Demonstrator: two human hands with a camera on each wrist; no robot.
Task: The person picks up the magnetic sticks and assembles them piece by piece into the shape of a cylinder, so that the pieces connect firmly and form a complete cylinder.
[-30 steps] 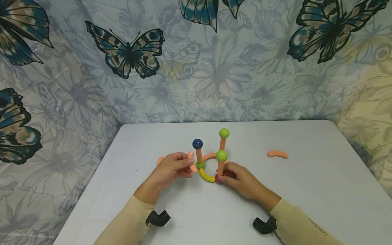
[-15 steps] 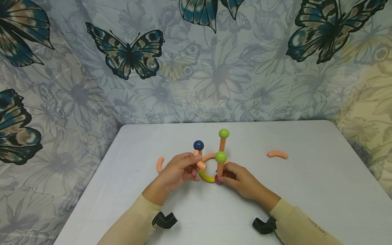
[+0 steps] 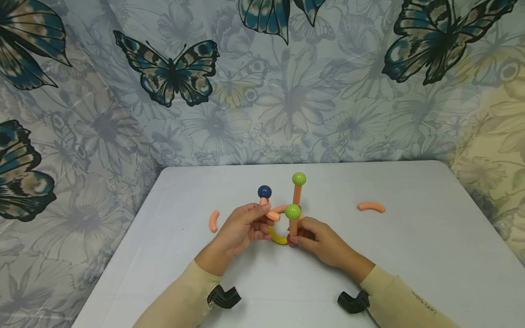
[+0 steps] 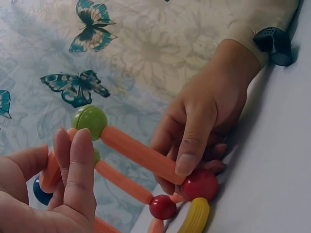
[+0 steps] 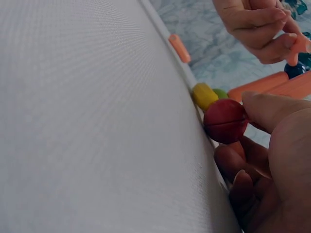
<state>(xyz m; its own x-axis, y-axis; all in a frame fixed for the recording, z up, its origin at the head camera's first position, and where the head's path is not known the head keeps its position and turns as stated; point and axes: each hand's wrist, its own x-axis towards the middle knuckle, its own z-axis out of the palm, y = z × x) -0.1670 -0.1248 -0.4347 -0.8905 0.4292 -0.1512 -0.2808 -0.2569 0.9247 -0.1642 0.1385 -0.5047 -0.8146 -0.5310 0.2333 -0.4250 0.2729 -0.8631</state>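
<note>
1. A curved orange piece [image 3: 213, 220] lies alone on the white table [image 3: 410, 255], to the left of both hands and apart from them.
2. The left hand [image 3: 239, 230] hovers just left of the toy frame, fingers curled, pinching a short orange stick [image 3: 271, 214] between thumb and fingertips; the stick sits close under the blue ball [image 3: 264, 192].
3. The blue ball tops an upright orange post at the left side of the frame; the post is mostly hidden behind the left fingers.
4. A yellow curved piece [image 3: 278, 237] lies on the table between the two hands and joins the red ball [image 3: 291, 239] at its right end.
5. A green ball [image 3: 293, 211] sits on a post rising from the red ball; a taller post behind carries a second green ball [image 3: 299, 178].
6. The right hand [image 3: 324, 241] rests on the table, fingers curled, gripping the red ball and the foot of the front post, thumb pressed on the post.
7. Another curved orange piece [image 3: 371, 207] lies well apart to the right.
</note>
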